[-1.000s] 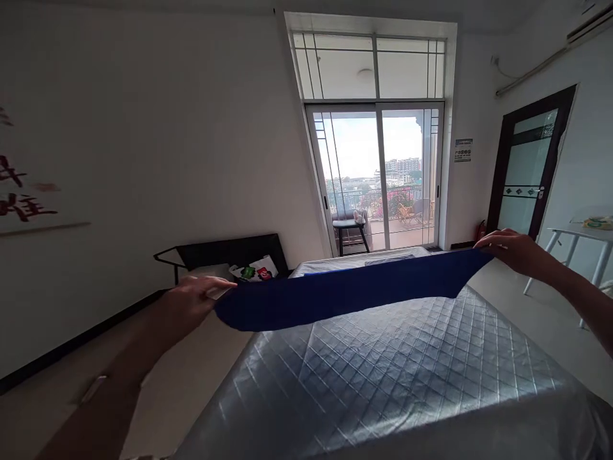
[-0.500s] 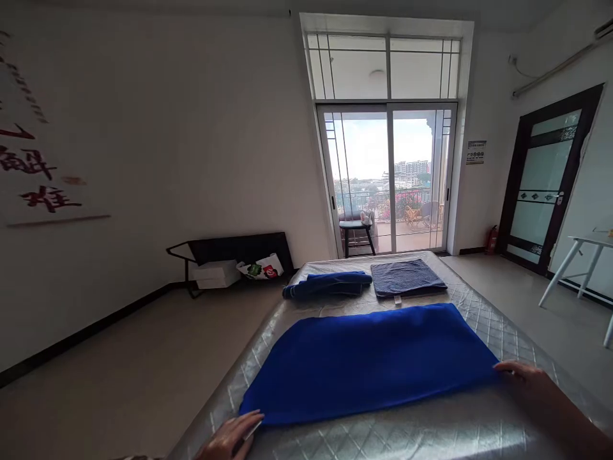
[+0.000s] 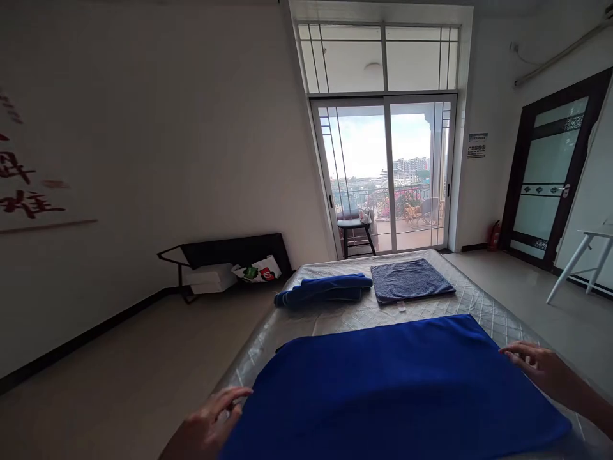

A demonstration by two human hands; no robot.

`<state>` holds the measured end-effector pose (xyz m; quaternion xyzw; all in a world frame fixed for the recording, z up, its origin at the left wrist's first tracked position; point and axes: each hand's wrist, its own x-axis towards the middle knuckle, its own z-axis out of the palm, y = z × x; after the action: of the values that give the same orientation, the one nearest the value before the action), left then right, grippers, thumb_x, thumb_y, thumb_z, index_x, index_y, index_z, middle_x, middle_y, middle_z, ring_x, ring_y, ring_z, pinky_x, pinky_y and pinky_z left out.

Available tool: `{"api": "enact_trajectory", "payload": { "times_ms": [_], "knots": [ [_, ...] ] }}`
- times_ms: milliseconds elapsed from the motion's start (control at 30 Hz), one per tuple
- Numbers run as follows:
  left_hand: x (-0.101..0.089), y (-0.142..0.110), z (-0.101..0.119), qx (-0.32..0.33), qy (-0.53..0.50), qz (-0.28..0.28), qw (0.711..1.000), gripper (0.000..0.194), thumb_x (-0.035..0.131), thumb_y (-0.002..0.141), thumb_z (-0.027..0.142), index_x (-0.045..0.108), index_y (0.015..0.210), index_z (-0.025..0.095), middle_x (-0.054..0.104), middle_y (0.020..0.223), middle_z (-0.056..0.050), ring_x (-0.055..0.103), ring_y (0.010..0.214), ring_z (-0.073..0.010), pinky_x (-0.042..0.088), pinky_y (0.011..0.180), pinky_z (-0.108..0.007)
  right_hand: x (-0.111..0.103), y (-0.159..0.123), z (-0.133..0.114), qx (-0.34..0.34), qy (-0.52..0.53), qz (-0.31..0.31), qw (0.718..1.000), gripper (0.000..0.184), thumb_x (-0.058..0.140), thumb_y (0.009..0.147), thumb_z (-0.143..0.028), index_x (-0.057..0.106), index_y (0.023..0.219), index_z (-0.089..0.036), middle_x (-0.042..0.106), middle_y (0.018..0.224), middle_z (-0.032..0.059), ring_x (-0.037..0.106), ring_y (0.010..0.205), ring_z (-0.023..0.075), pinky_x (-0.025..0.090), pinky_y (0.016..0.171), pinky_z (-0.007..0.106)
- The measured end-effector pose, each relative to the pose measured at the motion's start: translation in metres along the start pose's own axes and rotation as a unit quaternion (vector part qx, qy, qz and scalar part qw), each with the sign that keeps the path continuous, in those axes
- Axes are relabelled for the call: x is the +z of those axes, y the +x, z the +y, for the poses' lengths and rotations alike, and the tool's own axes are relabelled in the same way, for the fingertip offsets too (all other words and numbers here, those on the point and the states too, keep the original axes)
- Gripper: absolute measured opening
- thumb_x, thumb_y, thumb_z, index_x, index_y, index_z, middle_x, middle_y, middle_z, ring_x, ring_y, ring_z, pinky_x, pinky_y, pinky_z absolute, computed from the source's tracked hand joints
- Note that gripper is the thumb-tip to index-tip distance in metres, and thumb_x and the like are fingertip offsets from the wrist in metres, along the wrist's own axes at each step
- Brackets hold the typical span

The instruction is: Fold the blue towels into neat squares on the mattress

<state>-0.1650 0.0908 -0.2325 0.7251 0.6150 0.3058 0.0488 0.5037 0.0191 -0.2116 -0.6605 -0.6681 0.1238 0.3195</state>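
Since a second ago, when I held it stretched in the air, the blue towel (image 3: 397,386) has come down flat on the quilted mattress (image 3: 483,306), closer to me. My left hand (image 3: 208,425) rests at its near left corner, fingers loosely spread, holding nothing; my right hand (image 3: 536,364) hovers open at the right edge. Slick ticking could let the cloth slide or bunch if I tug unevenly. Beyond lie a rumpled blue towel (image 3: 323,289) and a folded grey towel (image 3: 409,280).
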Motion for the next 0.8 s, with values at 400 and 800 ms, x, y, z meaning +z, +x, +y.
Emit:
{"api": "enact_trajectory", "payload": {
  "times_ms": [400, 800],
  "knots": [
    [0.077, 0.102, 0.006, -0.008, 0.093, -0.052, 0.994, 0.049, 0.034, 0.086, 0.043, 0.077, 0.096, 0.023, 0.076, 0.114, -0.008, 0.069, 0.109, -0.0276, 0.054, 0.093, -0.040, 0.088, 0.086, 0.011, 0.019, -0.173, -0.042, 0.984, 0.054, 0.031, 0.096, -0.050, 0.063, 0.133, -0.029, 0.054, 0.148, 0.0042, 0.048, 0.138, 0.0288, 0.042, 0.112, 0.051],
    [0.065, 0.104, -0.005, -0.073, 0.030, -0.027, 0.997, 0.036, 0.040, 0.081, 0.042, 0.072, 0.081, 0.025, 0.078, 0.091, -0.005, 0.072, 0.089, -0.0253, 0.057, 0.084, -0.035, 0.086, 0.088, 0.029, 0.032, -0.202, -0.057, 0.977, 0.060, 0.027, 0.097, -0.058, 0.051, 0.144, -0.030, 0.047, 0.153, 0.0042, 0.038, 0.144, 0.0294, 0.033, 0.119, 0.052]
  ]
}}
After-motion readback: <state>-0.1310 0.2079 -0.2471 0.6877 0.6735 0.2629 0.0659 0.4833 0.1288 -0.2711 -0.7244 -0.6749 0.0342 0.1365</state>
